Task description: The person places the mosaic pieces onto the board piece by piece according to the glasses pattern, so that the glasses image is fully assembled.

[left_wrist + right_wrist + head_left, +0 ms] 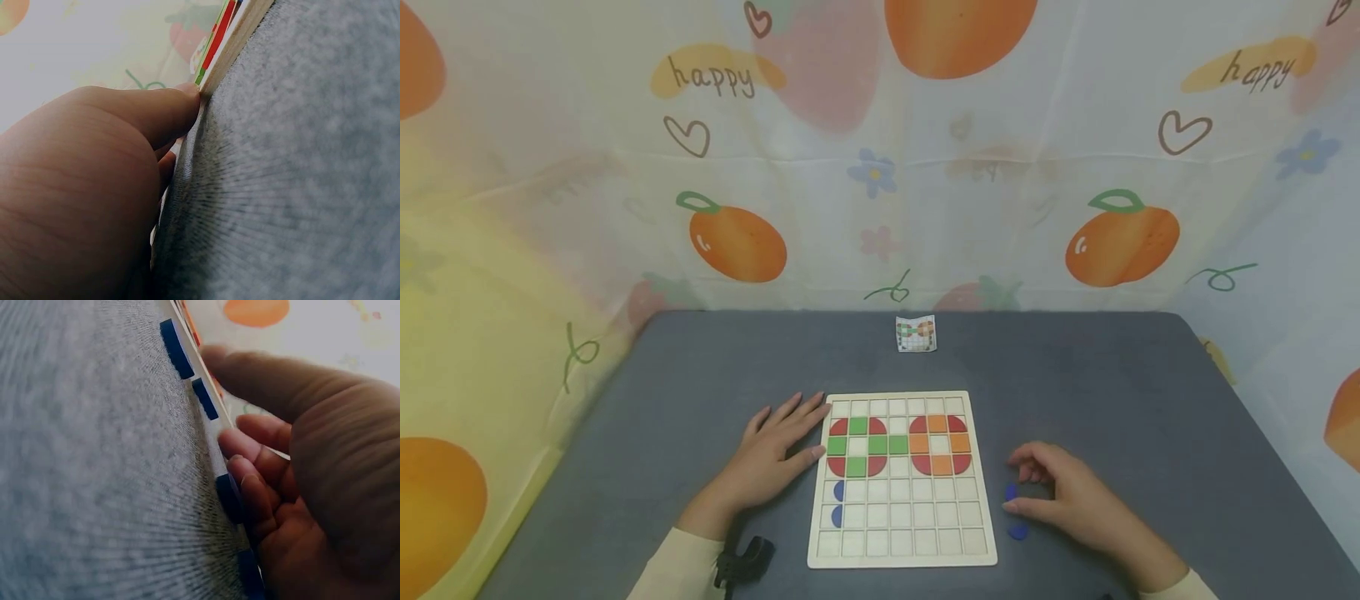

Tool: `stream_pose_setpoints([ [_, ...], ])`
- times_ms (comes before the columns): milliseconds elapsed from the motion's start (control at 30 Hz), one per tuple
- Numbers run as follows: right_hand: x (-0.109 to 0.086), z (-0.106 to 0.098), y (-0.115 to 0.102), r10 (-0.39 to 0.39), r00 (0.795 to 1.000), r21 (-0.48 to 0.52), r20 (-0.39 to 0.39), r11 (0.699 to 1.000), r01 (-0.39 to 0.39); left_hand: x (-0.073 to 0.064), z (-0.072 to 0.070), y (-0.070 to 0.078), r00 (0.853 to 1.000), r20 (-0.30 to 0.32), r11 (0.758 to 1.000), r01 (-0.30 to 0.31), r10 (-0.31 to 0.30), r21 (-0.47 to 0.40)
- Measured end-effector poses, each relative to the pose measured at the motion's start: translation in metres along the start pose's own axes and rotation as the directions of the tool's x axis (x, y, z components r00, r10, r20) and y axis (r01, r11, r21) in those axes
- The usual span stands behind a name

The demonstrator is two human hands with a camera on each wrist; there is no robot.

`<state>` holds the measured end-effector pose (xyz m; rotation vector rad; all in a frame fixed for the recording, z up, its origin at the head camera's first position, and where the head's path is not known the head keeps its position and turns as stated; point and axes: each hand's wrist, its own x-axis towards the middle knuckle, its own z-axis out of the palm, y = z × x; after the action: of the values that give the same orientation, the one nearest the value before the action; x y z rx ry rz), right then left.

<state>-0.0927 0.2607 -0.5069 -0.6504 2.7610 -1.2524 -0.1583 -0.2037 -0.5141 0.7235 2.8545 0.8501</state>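
A pale wooden grid board point(919, 544) lies on the table, its upper rows holding red rounded pieces, green squares point(898, 445) and orange squares point(937, 424). Two blue half-round pieces point(837, 517) sit in its left column. My left hand point(781, 450) rests spread at the board's left edge; in the left wrist view the thumb point(178, 106) touches the wooden side. Right of the board, my right hand point(1067, 498) hovers low over loose blue pieces point(1018, 531), thumb and index apart. The right wrist view shows several blue pieces point(177, 350) beside its loosely curled fingers, none gripped.
A small printed card point(916, 346) with a coloured grid pattern lies near the back edge of the dark grey table point(737, 358). Behind it hangs a fruit-print cloth point(820, 225). A black strap device point(743, 562) is on the left wrist.
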Motion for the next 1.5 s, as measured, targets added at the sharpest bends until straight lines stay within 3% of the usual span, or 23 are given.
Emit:
stream_pose_setpoints([
  [167,0.000,0.004,0.001,-0.149,0.987,-0.100,-0.057,0.985,0.143,-0.001,0.000,0.000,1.000,-0.001,1.000,0.002,-0.002,-0.005],
  [267,-0.001,0.006,0.001,-0.178,0.982,-0.131,-0.066,0.977,0.168,-0.001,-0.001,0.000,1.000,-0.003,1.000,0.001,-0.001,-0.007],
  [833,0.000,0.010,-0.006,-0.052,0.997,-0.165,-0.053,0.985,0.043,0.000,0.000,0.000,1.000,-0.002,1.000,-0.004,0.004,0.003],
  [1067,0.002,0.013,-0.010,-0.098,0.992,-0.232,-0.082,0.970,0.077,0.000,-0.002,0.002,1.000,0.002,1.000,-0.007,0.007,-0.004],
  [1333,0.003,0.014,-0.019,-0.050,0.986,-0.224,-0.159,0.974,0.014,0.001,0.000,0.000,1.000,0.000,1.000,-0.006,0.006,0.002],
  [1500,0.005,0.022,-0.031,-0.111,0.977,-0.188,-0.183,0.979,0.076,0.000,0.000,0.001,1.000,-0.003,1.000,-0.007,0.007,-0.003],
])
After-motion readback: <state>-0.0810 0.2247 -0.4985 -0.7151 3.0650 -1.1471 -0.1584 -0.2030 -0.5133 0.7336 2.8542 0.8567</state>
